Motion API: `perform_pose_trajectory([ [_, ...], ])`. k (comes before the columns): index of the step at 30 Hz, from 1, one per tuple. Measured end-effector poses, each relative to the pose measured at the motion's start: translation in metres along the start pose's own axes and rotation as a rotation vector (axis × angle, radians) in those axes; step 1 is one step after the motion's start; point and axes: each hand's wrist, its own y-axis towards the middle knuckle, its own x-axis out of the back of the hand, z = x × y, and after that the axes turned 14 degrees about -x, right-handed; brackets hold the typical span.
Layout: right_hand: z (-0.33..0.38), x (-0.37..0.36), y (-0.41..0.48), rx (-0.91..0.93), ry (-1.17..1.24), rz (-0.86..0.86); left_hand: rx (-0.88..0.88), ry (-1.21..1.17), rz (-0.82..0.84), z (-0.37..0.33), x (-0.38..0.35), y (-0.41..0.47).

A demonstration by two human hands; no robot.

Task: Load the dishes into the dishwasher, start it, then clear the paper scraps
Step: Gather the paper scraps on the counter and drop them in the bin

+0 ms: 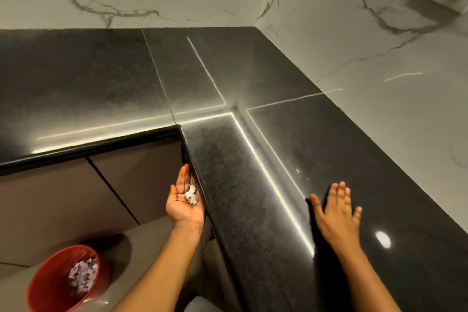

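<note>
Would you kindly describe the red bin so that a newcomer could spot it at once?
From the black countertop, look down to the floor at lower left, below the brown cabinet doors. The red bin stands there, the only red thing, holding crumpled paper scraps.

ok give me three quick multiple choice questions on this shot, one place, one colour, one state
1. Where are the unbinned crumpled white paper scraps? A in the left hand B on the wall socket C on the floor
2. The round plastic bin on the floor is? A blue B red C white
3. The right hand is? A fisted B pinching paper C flat on the black granite countertop
Answers: A, scraps rest in its upturned palm; B, its wall is red; C, fingers lie spread on the stone.
</note>
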Motion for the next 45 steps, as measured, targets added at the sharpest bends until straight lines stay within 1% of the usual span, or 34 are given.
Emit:
perform_pose_trajectory([
  [1, -0.001, 0.0, 0.0, 0.001, -0.005, -0.007, 0.0, 0.001, -0.002, 0.0, 0.001, -0.003],
  [3, 0.013, -0.004, -0.004, 0.082, -0.018, -0.011, -0.011, 0.021, 0.0, 0.0, 0.001, -0.009],
  [6, 0.053, -0.016, -0.018, 0.277, -0.018, -0.016, -0.017, 0.029, 0.003, 0.0, 0.003, -0.013],
  [12, 0.128, -0.026, -0.067, 0.651, -0.007, 0.072, -0.023, 0.071, 0.014, -0.001, -0.002, -0.018],
  [15, 0.147, -0.032, -0.081, 0.795, -0.033, 0.1, -0.031, 0.126, 0.028, -0.002, -0.004, -0.021],
  [17, 0.15, -0.03, -0.082, 0.882, -0.071, 0.114, -0.037, 0.154, 0.007, -0.003, -0.004, -0.02],
  [19, 0.149, -0.026, -0.081, 0.991, -0.069, 0.166, -0.035, 0.16, -0.02, -0.003, -0.003, -0.018],
  [21, 0.146, -0.02, -0.079, 1.04, 0.054, 0.296, -0.013, 0.123, -0.015, -0.004, -0.003, -0.02],
  [22, 0.142, -0.017, -0.077, 1.002, 0.161, 0.343, 0.002, 0.093, -0.005, -0.004, -0.003, -0.022],
  [23, 0.137, -0.015, -0.074, 0.927, 0.256, 0.341, 0.013, 0.069, 0.005, -0.005, -0.003, -0.025],
  [24, 0.131, -0.014, -0.07, 0.826, 0.309, 0.293, 0.022, 0.057, 0.011, -0.006, -0.003, -0.029],
  [25, 0.123, -0.015, -0.065, 0.712, 0.3, 0.23, 0.027, 0.055, 0.007, -0.006, -0.002, -0.031],
  [26, 0.116, -0.017, -0.062, 0.604, 0.223, 0.182, 0.029, 0.057, -0.002, -0.006, -0.001, -0.033],
  [27, 0.112, -0.021, -0.063, 0.527, 0.111, 0.156, 0.027, 0.06, -0.01, -0.005, 0.0, -0.033],
  [28, 0.11, -0.026, -0.067, 0.505, 0.014, 0.133, 0.025, 0.057, -0.011, -0.005, 0.001, -0.034],
  [30, 0.116, -0.034, -0.084, 0.606, -0.043, 0.092, 0.02, 0.052, -0.018, -0.006, 0.003, -0.036],
  [32, 0.125, -0.037, -0.099, 0.761, -0.025, 0.124, 0.026, 0.076, -0.026, -0.007, 0.008, -0.04],
  [33, 0.128, -0.035, -0.104, 0.833, 0.024, 0.196, 0.037, 0.085, -0.03, -0.008, 0.01, -0.042],
  [34, 0.13, -0.032, -0.107, 0.896, 0.122, 0.314, 0.054, 0.077, -0.034, -0.009, 0.012, -0.044],
  [35, 0.129, -0.027, -0.109, 0.925, 0.272, 0.461, 0.069, 0.062, -0.037, -0.011, 0.013, -0.046],
  [36, 0.125, -0.021, -0.11, 0.9, 0.443, 0.596, 0.08, 0.052, -0.041, -0.012, 0.013, -0.049],
  [37, 0.117, -0.014, -0.11, 0.832, 0.591, 0.671, 0.086, 0.056, -0.046, -0.014, 0.013, -0.052],
  [38, 0.105, -0.008, -0.108, 0.743, 0.696, 0.661, 0.091, 0.072, -0.056, -0.015, 0.013, -0.057],
  [39, 0.087, -0.005, -0.104, 0.653, 0.734, 0.558, 0.094, 0.093, -0.066, -0.016, 0.013, -0.063],
  [40, 0.065, -0.002, -0.096, 0.572, 0.683, 0.402, 0.097, 0.112, -0.077, -0.016, 0.014, -0.07],
  [41, 0.041, -0.002, -0.087, 0.5, 0.527, 0.242, 0.101, 0.127, -0.089, -0.016, 0.015, -0.076],
  [42, 0.017, -0.002, -0.081, 0.422, 0.312, 0.126, 0.102, 0.138, -0.1, -0.015, 0.015, -0.082],
  [43, -0.002, -0.004, -0.08, 0.339, 0.116, 0.074, 0.1, 0.144, -0.107, -0.014, 0.017, -0.087],
  [44, -0.012, -0.008, -0.081, 0.269, -0.002, 0.063, 0.098, 0.143, -0.113, -0.013, 0.017, -0.09],
  [45, -0.013, -0.011, -0.086, 0.229, -0.042, 0.069, 0.096, 0.14, -0.118, -0.012, 0.017, -0.093],
])
